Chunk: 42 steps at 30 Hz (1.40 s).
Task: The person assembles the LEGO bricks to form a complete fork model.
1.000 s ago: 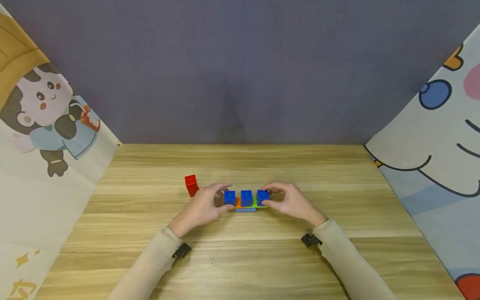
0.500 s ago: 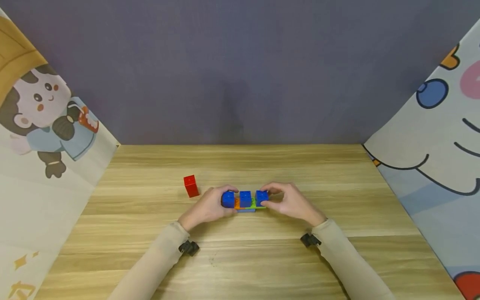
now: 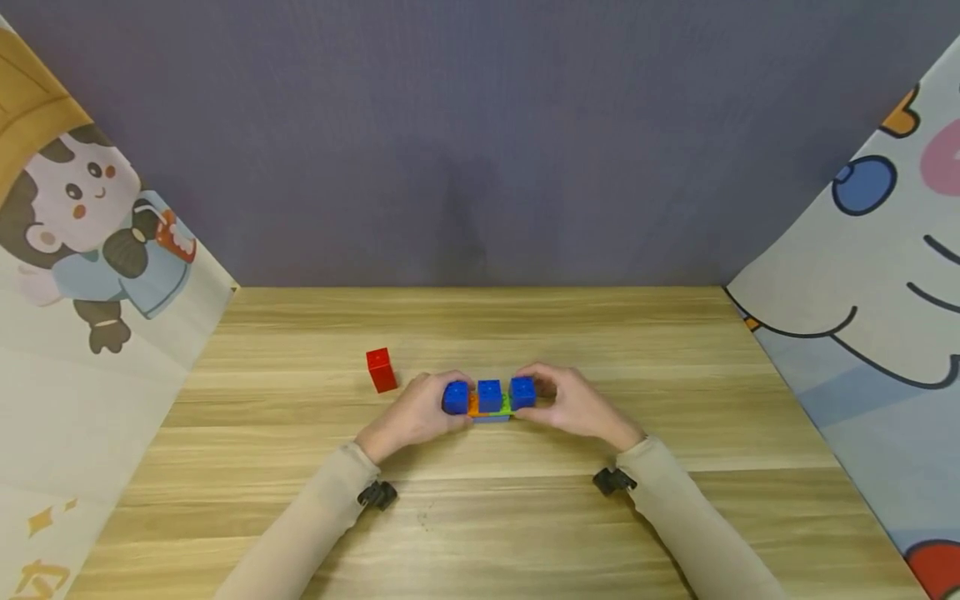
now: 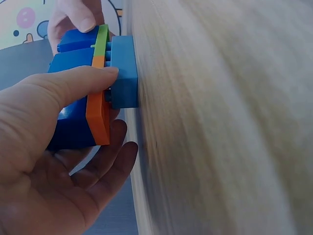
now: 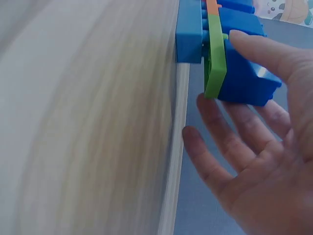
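Observation:
In the head view a building-brick stack sits mid-table. A light blue brick [image 4: 126, 73] forms its base, an orange plate [image 4: 99, 120] and a green plate [image 5: 216, 58] lie side by side above it, and three dark blue bricks [image 3: 489, 396] stand on top. Studs show in a narrow gap between plates and base. My left hand [image 3: 422, 410] grips the left end, thumb across the orange plate towards the base, fingers on the far side. With thumb and fingers, my right hand [image 3: 576, 403] holds the right blue brick [image 3: 522, 393] above the green plate.
A red brick [image 3: 382, 372] stands upright on the wooden table [image 3: 495, 533], left of and behind my left hand. A grey panel [image 3: 480, 150] rises at the table's far edge, and printed cartoon panels flank both sides.
My left hand has moved right and closed further around the stack's left end. The right hand has shifted slightly left, its thumb now lower on the stack. The red brick stays put.

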### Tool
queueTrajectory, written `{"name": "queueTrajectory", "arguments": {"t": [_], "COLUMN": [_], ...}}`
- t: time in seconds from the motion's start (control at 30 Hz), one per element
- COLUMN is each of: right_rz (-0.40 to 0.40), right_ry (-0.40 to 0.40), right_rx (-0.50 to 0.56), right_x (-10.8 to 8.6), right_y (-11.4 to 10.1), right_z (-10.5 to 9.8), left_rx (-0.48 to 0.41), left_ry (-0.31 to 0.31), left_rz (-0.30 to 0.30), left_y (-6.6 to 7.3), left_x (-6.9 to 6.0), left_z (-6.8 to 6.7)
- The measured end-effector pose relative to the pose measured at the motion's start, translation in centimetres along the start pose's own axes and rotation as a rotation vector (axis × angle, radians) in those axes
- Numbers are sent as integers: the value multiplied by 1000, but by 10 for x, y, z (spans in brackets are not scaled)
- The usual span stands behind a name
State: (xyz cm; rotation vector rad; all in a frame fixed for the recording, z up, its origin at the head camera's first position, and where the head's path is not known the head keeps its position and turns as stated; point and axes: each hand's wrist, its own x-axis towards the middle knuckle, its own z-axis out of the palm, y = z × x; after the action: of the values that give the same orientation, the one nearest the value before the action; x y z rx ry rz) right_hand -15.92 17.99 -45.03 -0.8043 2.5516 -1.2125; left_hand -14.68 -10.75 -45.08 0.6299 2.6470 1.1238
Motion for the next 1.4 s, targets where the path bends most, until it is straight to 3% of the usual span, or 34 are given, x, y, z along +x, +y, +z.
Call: {"name": "queueTrajectory", "arguments": {"t": [0.33,0.63,1.03,1.4], "right_rz": [32,15,64,63], "right_ry": [-53,-20,-28,-20], "right_rx": [7,-35,-6,-17], "right_x": [14,15,18,16], "right_y": [-1,-4,-3,-5], "right_z": [12,17,19,20], "left_rx": [33,33,0,17], "left_ry": [7,22,13,32], "left_rz": [33,32,-43,-101], "left_y": [-2,0,3,6], "left_x": [1,2,10,9], "left_z": [0,0,-1,2]}}
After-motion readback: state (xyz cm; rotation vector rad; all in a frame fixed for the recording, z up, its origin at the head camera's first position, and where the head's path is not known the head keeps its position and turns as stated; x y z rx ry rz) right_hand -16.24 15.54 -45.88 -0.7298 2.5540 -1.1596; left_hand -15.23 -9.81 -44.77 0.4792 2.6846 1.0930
